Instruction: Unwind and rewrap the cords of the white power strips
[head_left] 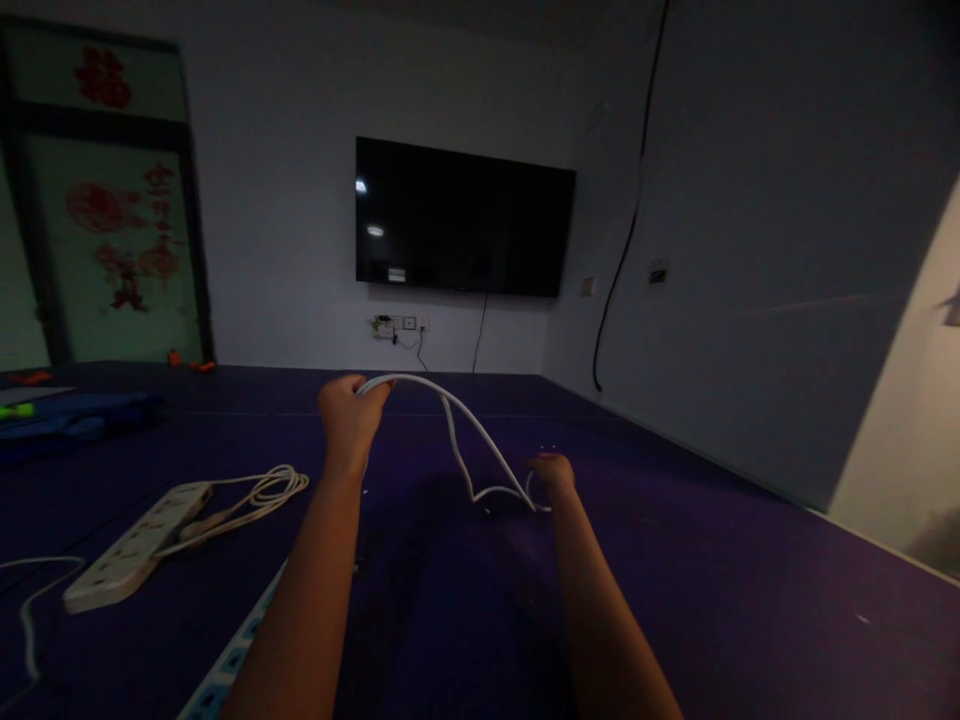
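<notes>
A white power cord arches through the air between my two hands. My left hand, the higher one, is closed around the cord's upper bend. Lower and to the right, my right hand has its fingers closed on the cord near a small loop. A slack length of it dips between the hands. Partly hidden under my left forearm lies a white power strip with blue sockets. Farther left rests another white power strip, its own cable coiled beside it.
Purple matting covers the floor. Another thin white cable lies at the left edge, with a blue cloth-like item behind. A television hangs on the far wall above sockets. A black cable hangs down the right wall.
</notes>
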